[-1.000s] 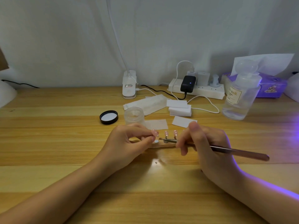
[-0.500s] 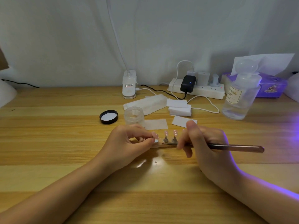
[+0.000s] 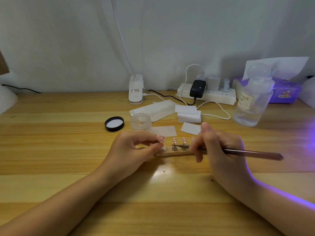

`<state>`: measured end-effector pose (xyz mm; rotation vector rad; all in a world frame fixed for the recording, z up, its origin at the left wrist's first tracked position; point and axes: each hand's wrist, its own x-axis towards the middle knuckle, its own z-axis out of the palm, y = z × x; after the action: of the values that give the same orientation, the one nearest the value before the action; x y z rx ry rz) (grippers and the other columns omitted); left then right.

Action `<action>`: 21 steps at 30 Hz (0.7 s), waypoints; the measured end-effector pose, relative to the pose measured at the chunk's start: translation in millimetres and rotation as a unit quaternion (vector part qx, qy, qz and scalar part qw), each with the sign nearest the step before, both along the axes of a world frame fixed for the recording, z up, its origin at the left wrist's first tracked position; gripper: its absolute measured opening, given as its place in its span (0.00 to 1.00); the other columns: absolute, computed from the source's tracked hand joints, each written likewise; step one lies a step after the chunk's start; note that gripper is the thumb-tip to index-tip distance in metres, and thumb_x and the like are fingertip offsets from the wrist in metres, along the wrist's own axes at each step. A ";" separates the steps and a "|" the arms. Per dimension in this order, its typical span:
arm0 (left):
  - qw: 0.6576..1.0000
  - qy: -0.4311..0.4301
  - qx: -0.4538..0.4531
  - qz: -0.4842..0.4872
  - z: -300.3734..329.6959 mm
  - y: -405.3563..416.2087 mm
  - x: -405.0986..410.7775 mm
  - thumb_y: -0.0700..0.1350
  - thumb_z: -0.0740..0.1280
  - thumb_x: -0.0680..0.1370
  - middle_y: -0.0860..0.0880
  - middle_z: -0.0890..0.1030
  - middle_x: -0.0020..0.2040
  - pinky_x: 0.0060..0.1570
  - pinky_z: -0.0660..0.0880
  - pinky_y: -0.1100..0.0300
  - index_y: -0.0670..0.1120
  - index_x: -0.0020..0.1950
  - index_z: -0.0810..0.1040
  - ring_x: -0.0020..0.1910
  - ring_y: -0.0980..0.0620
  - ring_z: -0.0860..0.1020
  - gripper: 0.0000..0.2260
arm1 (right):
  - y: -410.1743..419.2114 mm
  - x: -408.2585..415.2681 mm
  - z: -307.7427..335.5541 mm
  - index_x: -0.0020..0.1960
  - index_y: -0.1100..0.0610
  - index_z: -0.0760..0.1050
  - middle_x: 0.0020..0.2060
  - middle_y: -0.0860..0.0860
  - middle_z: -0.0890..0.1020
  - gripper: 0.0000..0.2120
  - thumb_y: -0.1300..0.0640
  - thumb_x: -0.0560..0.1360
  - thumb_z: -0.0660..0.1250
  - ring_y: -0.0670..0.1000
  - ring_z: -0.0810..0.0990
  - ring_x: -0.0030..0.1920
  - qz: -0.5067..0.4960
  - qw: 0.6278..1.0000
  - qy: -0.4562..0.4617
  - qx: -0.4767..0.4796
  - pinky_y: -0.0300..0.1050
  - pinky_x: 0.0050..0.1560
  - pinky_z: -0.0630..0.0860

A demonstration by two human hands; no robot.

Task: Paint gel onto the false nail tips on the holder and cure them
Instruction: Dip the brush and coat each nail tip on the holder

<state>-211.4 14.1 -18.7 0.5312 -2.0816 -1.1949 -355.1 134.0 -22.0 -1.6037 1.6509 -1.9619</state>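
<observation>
Now three nail tips (image 3: 183, 139) on holder (image 3: 172, 152), left hand (image 3: 134, 149) pinching it, right hand (image 3: 219, 147) gripping one brush (image 3: 247, 152)

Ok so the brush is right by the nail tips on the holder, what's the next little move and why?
Probably ease the brush tip up onto the nearest pink nail tip and stroke gel along it. The right hand pinches the brush, whose tip sits low by the tip stands, while the left hand steadies the wooden holder. The gel jar stands open behind.
</observation>
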 end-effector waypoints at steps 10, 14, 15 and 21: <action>1.000 0.013 -0.012 -0.013 0.4 -1.2 -2.1 0.52 0.71 0.65 0.55 0.81 0.39 0.25 0.74 0.64 0.53 0.37 0.82 0.38 0.58 0.77 0.05 | -4.1 0.3 8.2 0.46 0.46 0.74 0.41 0.41 0.80 0.06 0.46 0.70 0.66 0.42 0.78 0.45 -0.068 0.992 0.097 0.048 0.37 0.45 0.74; 0.998 -0.014 -0.051 -0.026 1.3 -2.8 -3.9 0.49 0.71 0.66 0.58 0.81 0.37 0.34 0.70 0.72 0.53 0.39 0.81 0.36 0.56 0.75 0.03 | -7.5 0.8 6.5 0.47 0.43 0.71 0.43 0.37 0.81 0.09 0.52 0.70 0.67 0.38 0.78 0.48 -0.078 0.983 0.145 0.081 0.50 0.50 0.75; 0.998 -0.016 -0.055 -0.026 1.6 -2.6 -4.4 0.49 0.71 0.67 0.58 0.81 0.37 0.36 0.71 0.72 0.52 0.39 0.81 0.36 0.56 0.75 0.03 | -8.4 0.3 6.2 0.48 0.44 0.71 0.43 0.37 0.80 0.09 0.53 0.70 0.67 0.38 0.78 0.48 -0.080 0.980 0.159 0.085 0.51 0.50 0.75; 0.999 -0.011 -0.046 -0.011 1.1 -1.5 -8.2 0.39 0.74 0.68 0.54 0.81 0.38 0.37 0.75 0.65 0.48 0.44 0.79 0.34 0.56 0.77 0.09 | -12.3 -2.6 0.9 0.49 0.47 0.72 0.42 0.40 0.80 0.10 0.53 0.68 0.68 0.42 0.77 0.48 -0.083 0.970 0.204 0.106 0.50 0.54 0.73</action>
<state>-219.6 12.6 -17.6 0.4802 -2.1546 -1.1038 -357.7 121.7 -21.1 -1.9289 2.1227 -1.5185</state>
